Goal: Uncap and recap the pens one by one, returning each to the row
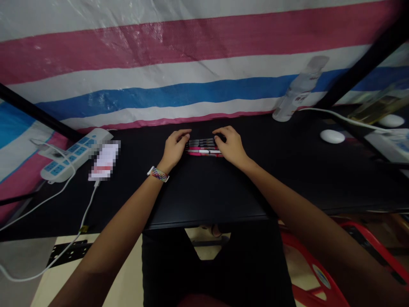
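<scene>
A row of pens [204, 151] lies side by side on the black tabletop, straight in front of me. Several have dark grey barrels; nearer ones are pink, and one is white. My left hand [175, 147] is closed around the left ends of the row, thumb against the pens and index finger reaching past the far side. At the right ends, my right hand [230, 146] curls the same way, its thumb touching the pens. Fingers cover both tips of the row. A colourful woven watch band [158, 174] circles my left wrist.
On the left are a white power strip [78, 154] and a phone [105, 161] with its charging cable [87, 207]. A clear bottle [299, 90] and a white mouse-like object [332, 136] stand to the right. Striped sheeting [179, 94] hangs behind; a red stool [303, 256] is below.
</scene>
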`<state>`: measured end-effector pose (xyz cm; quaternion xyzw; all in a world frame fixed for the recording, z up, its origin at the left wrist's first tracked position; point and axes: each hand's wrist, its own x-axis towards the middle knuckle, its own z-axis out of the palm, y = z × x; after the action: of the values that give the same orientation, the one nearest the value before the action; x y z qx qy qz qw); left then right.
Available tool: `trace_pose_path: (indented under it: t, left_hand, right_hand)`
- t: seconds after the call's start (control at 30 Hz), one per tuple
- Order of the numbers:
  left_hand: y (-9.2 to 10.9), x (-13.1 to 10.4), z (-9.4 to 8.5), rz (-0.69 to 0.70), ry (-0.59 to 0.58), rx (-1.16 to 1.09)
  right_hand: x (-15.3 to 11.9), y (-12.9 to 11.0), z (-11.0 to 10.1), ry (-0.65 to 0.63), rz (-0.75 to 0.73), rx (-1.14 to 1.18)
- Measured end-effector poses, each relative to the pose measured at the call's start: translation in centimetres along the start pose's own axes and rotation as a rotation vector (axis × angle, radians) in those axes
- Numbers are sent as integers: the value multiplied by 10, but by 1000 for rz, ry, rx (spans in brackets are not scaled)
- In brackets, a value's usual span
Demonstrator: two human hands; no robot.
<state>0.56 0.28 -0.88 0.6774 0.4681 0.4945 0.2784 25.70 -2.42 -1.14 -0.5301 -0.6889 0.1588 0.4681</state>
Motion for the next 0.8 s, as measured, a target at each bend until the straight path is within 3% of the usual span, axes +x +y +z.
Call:
trace_pose_path:
  t: [0.27,0.6,0.8]
  left_hand:
    - [12,-5,21,-78,-14,-264]
    - [25,-19,23,-151,3,-315]
    - [36,-44,17,-210,0,-348]
  right_hand:
    - [-2,-2,16,39,137,355]
    - [-2,-12,16,26,185,340]
    - [-17,-18,15,8,159,385]
